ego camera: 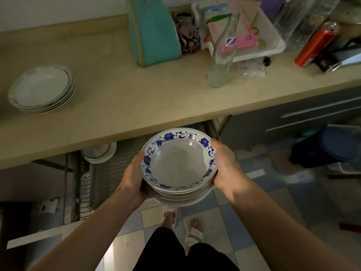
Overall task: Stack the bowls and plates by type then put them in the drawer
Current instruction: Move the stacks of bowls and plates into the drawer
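Observation:
A stack of several bowls (178,167), the top one white with a blue flower rim, is held in the air below the counter's front edge. My left hand (134,178) grips the stack's left side and my right hand (224,169) grips its right side. Beneath the counter an open drawer with a wire rack (115,177) is pulled out, with a white bowl (99,152) lying in it at the back. A stack of several white plates (42,89) rests on the beige counter (136,94) at the left.
At the counter's back stand a teal pouch (154,32), a glass bottle (222,55), a white tray (273,47) of packets and a red can (316,45). A dark blue bin (328,147) sits on the tiled floor at the right. My feet (183,223) are below the bowls.

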Available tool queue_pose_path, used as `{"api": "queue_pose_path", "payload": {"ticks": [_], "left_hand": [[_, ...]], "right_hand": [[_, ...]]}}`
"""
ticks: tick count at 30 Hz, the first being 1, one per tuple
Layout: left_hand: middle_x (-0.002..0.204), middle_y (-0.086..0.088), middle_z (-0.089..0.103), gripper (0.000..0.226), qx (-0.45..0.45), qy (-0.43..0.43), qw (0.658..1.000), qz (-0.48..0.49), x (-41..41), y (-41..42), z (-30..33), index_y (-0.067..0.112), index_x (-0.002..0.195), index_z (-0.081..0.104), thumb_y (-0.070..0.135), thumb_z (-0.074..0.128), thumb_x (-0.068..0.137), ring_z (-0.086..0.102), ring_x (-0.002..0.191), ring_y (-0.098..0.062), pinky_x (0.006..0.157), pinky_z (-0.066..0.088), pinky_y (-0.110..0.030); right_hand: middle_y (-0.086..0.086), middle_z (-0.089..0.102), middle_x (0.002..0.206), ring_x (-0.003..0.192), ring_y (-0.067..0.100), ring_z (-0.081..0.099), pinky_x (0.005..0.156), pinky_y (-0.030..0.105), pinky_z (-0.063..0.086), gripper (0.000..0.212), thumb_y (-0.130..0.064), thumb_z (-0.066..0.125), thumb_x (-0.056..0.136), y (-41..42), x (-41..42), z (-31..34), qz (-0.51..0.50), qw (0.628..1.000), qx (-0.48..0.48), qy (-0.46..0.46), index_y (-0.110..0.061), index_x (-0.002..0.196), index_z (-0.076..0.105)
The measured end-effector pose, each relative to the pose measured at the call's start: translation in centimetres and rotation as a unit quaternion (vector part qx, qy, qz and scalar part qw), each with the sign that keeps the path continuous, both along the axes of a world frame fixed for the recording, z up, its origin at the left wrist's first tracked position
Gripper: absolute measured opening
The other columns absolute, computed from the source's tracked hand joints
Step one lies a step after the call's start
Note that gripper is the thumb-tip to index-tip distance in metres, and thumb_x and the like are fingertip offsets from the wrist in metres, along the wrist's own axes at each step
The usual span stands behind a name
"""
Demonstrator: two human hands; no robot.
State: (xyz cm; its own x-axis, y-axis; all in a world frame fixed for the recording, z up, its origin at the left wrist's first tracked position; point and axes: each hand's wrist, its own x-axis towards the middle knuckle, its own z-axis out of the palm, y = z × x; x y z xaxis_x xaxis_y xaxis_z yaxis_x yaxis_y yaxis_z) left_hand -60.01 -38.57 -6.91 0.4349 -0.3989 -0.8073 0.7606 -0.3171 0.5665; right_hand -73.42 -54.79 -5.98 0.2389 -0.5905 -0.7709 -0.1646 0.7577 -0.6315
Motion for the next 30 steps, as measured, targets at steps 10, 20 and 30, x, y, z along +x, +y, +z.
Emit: {"api": "queue_pose_path", "payload": {"ticks": [10, 20, 30], "left_hand": [[0.113, -0.019, 0.074, 0.049, 0.047, 0.057, 0.997, 0.035, 2.8, -2.0, -3.2, 0.017, 0.120, 0.071, 0.051, 0.039, 0.103, 0.066, 0.110, -0.043, 0.098, 0.050, -0.062], [0.117, -0.020, 0.073, 0.043, 0.065, 0.145, 0.987, 0.020, 5.4, -4.2, -7.7, 0.014, 0.118, 0.075, 0.044, 0.048, 0.101, 0.065, 0.113, -0.042, 0.104, 0.047, -0.061], [0.100, -0.016, 0.078, 0.041, 0.049, 0.070, 0.996, 0.007, 5.2, -7.3, -13.6, 0.019, 0.090, 0.083, 0.048, 0.055, 0.099, 0.076, 0.085, -0.035, 0.071, 0.061, -0.050]], "right_hand": [[0.001, 0.074, 0.060, 0.052, 0.022, 0.067, 0.058, 0.025, 0.051, 0.032, -0.028, 0.054, 0.101, -2.8, 3.8, -2.0, 0.061, 0.996, 0.000, 0.059, -0.014, 0.079, 0.073], [0.026, 0.065, 0.129, 0.075, 0.024, 0.063, 0.085, 0.038, 0.051, 0.036, -0.017, 0.046, 0.105, -5.0, 6.1, -5.8, 0.144, 0.981, -0.016, 0.126, 0.005, 0.129, 0.061], [0.014, 0.076, 0.078, 0.075, 0.035, 0.071, 0.075, 0.048, 0.060, 0.026, -0.029, 0.059, 0.100, -6.9, 4.3, -10.8, 0.044, 0.992, 0.046, 0.111, -0.007, 0.096, 0.073]]}}
